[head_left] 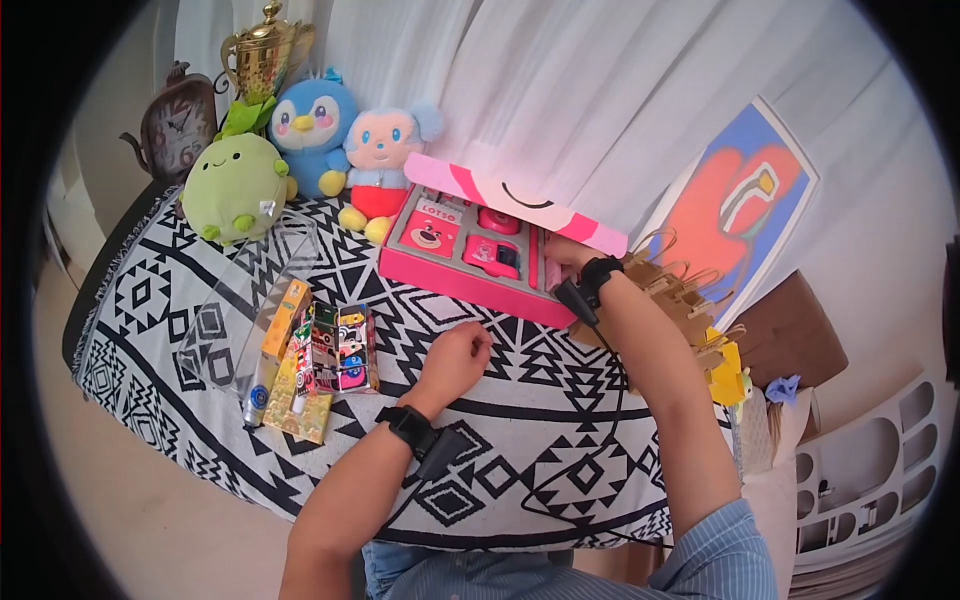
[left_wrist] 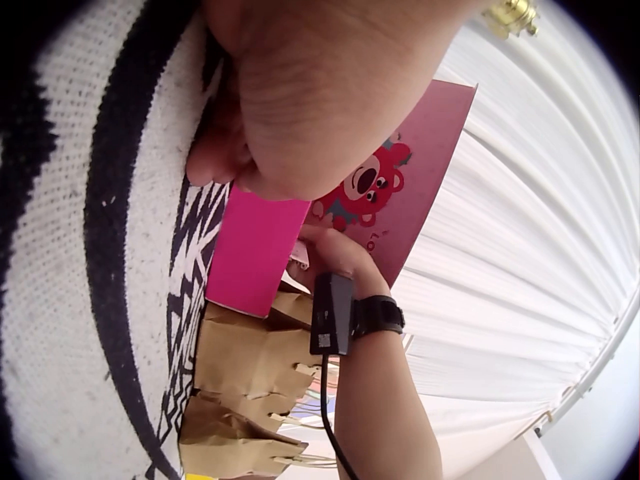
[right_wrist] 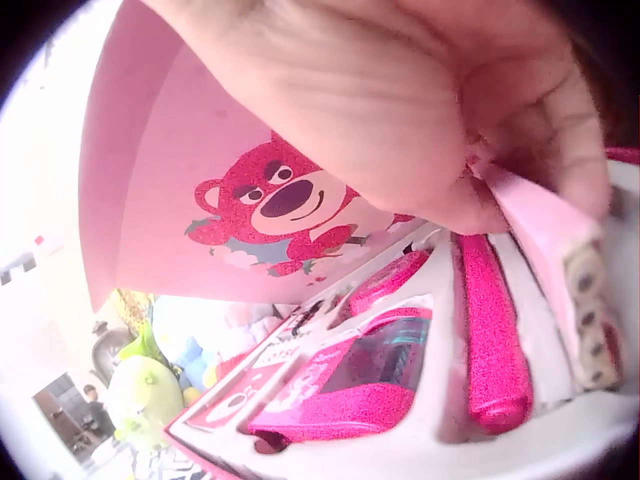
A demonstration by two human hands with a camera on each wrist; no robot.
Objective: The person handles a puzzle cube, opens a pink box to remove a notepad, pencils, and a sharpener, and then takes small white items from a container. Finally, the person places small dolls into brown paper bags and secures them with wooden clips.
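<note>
A pink gift box (head_left: 470,288) with its lid (head_left: 510,195) raised stands at the table's back; its tray holds a bear-print card box (head_left: 430,228), a pink cup-like item (head_left: 492,256) and a long pink item (right_wrist: 492,340). My right hand (head_left: 570,255) reaches into the box's right end. In the right wrist view the right hand (right_wrist: 400,110) pinches a light pink packet (right_wrist: 545,230) with a patterned end. My left hand (head_left: 462,352) rests on the patterned cloth in front of the box, fingers loosely curled, holding nothing visible.
Plush toys (head_left: 235,185), a gold trophy (head_left: 262,60) and a clock (head_left: 180,120) stand at the back left. Small colourful boxes (head_left: 340,345) lie left of my left hand. Brown paper bags (head_left: 680,310) and a framed picture (head_left: 740,190) are at the right. A cable crosses the cloth.
</note>
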